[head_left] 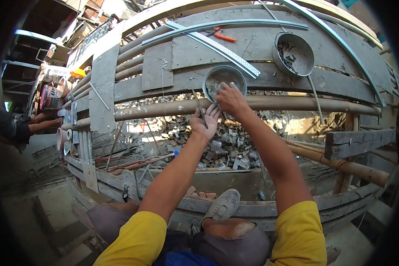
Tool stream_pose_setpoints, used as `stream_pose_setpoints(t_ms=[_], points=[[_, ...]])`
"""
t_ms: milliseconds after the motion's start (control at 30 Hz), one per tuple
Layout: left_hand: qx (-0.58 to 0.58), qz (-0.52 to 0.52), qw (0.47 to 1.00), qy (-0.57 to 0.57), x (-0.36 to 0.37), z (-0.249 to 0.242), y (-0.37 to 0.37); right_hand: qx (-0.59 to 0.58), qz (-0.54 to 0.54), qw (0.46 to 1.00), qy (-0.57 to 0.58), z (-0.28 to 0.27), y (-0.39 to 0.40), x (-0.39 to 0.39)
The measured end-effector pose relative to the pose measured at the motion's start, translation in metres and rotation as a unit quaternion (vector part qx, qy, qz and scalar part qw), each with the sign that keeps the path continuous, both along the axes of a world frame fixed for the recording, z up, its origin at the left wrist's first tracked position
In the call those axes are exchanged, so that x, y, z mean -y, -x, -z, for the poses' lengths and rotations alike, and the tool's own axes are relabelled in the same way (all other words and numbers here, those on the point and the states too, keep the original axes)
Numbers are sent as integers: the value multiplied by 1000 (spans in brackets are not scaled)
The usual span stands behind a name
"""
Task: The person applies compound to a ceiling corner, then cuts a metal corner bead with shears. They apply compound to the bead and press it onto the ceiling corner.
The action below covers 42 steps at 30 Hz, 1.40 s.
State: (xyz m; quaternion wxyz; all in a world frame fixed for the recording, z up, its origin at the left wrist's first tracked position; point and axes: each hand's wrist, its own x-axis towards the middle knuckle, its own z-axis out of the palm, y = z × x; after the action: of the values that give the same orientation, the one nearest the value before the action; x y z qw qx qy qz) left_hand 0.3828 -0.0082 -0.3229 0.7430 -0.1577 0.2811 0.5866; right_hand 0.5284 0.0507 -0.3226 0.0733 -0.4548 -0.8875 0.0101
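A thin, dark tool [200, 107] slants just beside 1 round, grey, open-topped bucket [226, 72], smeared inside.

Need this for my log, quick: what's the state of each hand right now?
Left hand: palm up, holding a thin tool.
Right hand: curled over the pail; whether it holds anything can't be told.

No readable text; bucket [48, 95] far left of fingers [214, 111] bears markings, too small to make out

Daylight, blown out upper left; lower left dim. Sun patches on rubble [226, 148]. Fisheye bows lower planks [332, 201], corners vignette black. Left hand [206, 120], right hand [230, 99] readable.
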Motion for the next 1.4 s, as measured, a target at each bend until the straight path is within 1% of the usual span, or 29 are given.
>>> stream_pose_setpoints(t_ms=[33, 67, 100, 233, 300, 333, 367, 467, 567, 633, 667, 700, 733, 767, 800, 833, 867, 900, 933, 967, 1033, 1100, 1167, 1233, 1267, 1300, 1333, 1367, 1400], points=[[-1, -2, 1000, -1, -3, -2, -3, 34, -12, 999, 32, -5, 1, -4], [-17, -25, 999, 20, -4, -4, -7, 32, -13, 999, 32, -11, 4, -5], [-32, -47, 998, 40, -6, -4, -11, 63, -22, 996, 52, -16, 5, -7], [-15, -76, 996, 41, -11, -5, -15, 133, -43, 984, 107, -35, 12, -22], [-14, -82, 995, 63, -12, -5, -15, 123, -40, 986, 110, -36, 16, -30], [40, -66, 997, 17, -13, 7, -8, 116, -34, 986, 116, -35, 17, -33], [36, -67, 997, 19, -13, 19, -5, 113, -35, 986, 117, -33, 17, -34], [13, -83, 996, 41, -18, 12, -9, 123, -41, 986, 106, -34, 11, -36], [64, -59, 996, -6, -22, 23, -2, 154, -9, 980, 128, -46, -5, -36], [-11, -33, 999, 8, -26, 3, 2, 65, 59, 985, 146, -52, -31, -34], [-33, -11, 999, 5, -30, 7, 9, 69, 60, 985, 145, -56, -38, -32], [-27, -9, 1000, 4, -31, -1, 12, -73, 129, 974, 174, -60, -45, -25], [-65, 3, 998, 0, -32, -12, 12, -212, 194, 938, 196, -68, -51, -16], [-102, 14, 995, -5, -33, -24, 13, -206, 196, 939, 193, -76, -56, -6], [-126, 40, 991, 27, -36, -28, 17, -314, 211, 905, 195, -88, -59, 5], [-121, 40, 992, 19, -41, -36, 19, -421, 221, 859, 191, -99, -61, 15], [-205, 112, 972, 39, -44, -45, 18, -492, 216, 821, 195, -103, -63, 25], [-288, 186, 938, 60, -43, -55, 16, -491, 222, 821, 188, -111, -62, 37], [-239, 219, 945, 43, -44, -76, 11, -550, 209, 796, 139, -122, -59, 46], [-214, 280, 936, 5, -51, -74, 10, -604, 193, 768, 88, -133, -56, 54], [-182, 326, 927, -28, -52, -119, -10, -596, 202, 776, 43, -154, -54, 67], [-155, 353, 921, -58, -56, -143, -29, -525, 165, 831, -84, -180, -51, 79], [-126, 379, 912, -90, -56, -179, -41, -397, 141, 888, -183, -203, -54, 88], [-164, 359, 909, -134, -46, -224, -45, -321, 136, 912, -215, -220, -62, 97], [-150, 349, 912, -157, -45, -226, -46, -310, 143, 913, -223, -229, -63, 102], [-140, 357, 909, -165, -43, -236, -46, -264, 131, 927, -231, -239, -64, 107], [-146, 368, 900, -183, -39, -248, -45, -217, 119, 940, -236, -248, -66, 113], [-151, 380, 890, -200, -35, -257, -46, -203, 128, 940, -241, -256, -66, 119], [-114, 374, 893, -220, -37, -249, -50, -184, 130, 944, -243, -264, -67, 124]])
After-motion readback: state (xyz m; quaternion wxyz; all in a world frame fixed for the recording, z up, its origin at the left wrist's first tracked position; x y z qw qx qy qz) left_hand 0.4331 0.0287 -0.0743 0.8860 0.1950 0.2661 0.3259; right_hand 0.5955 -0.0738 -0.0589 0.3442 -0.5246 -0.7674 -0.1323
